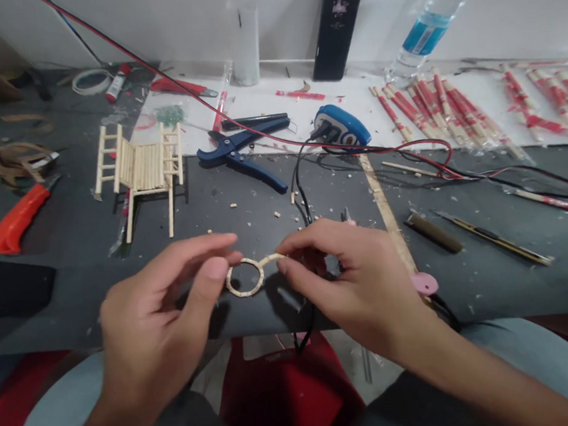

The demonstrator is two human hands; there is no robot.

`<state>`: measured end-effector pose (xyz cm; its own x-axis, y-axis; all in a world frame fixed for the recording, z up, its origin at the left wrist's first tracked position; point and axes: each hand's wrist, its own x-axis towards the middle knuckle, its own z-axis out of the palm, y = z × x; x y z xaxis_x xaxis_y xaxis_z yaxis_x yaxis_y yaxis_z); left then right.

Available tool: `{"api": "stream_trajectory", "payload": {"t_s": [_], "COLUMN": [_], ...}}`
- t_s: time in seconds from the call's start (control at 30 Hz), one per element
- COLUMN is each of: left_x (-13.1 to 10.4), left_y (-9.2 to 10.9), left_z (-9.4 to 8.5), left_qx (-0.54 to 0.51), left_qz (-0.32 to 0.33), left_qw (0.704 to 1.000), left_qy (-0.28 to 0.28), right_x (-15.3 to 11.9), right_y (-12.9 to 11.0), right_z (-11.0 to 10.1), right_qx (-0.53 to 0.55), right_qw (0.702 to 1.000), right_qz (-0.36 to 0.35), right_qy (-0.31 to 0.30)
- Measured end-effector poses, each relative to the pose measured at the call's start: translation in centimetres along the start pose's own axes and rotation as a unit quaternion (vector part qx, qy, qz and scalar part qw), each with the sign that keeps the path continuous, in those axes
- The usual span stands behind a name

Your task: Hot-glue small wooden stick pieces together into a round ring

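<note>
Over the front part of the dark table is a small wooden ring (230, 286), made up of short pale stick pieces set end to end. A short curved wooden strip (268, 259) runs from its upper right side. My left hand (159, 305) is closed at the ring's left edge, thumb and a fingertip against it, with the index finger stretched above. My right hand (355, 280) pinches the strip's right end between thumb and index finger; the fingers hide that end. A miniature chair (146, 166) of thin wooden sticks stands beyond my left hand.
Behind lie a blue pipe cutter (243, 153), a blue power socket (343, 125) with cables and red-wrapped stick bundles (434, 105). A phone (339, 27) and a water bottle (422, 35) stand at the back. A utility knife (497, 239) lies right, an orange-handled tool (18, 222) left.
</note>
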<state>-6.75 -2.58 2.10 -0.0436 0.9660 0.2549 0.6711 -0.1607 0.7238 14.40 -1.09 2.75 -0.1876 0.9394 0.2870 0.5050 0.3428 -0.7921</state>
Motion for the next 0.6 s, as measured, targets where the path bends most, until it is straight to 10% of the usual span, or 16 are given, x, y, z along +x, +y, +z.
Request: {"api": "stream_trajectory", "payload": {"t_s": [0.2, 0.6], "left_x": [-0.6, -0.9], "left_y": [-3.7, -4.0], "left_z": [0.7, 1.5], "left_qx": [0.102, 0.118], "left_qz": [0.028, 0.039], "left_qw": [0.994, 0.991], "left_qy": [-0.029, -0.048], "right_x": [0.6, 1.7], "right_y": [0.9, 1.6], "right_z": [1.9, 4.8], "right_qx": [-0.081, -0.069], "right_qw": [0.992, 0.981], "right_qz": [0.040, 0.128], "right_qy": [-0.088, -0.128]}}
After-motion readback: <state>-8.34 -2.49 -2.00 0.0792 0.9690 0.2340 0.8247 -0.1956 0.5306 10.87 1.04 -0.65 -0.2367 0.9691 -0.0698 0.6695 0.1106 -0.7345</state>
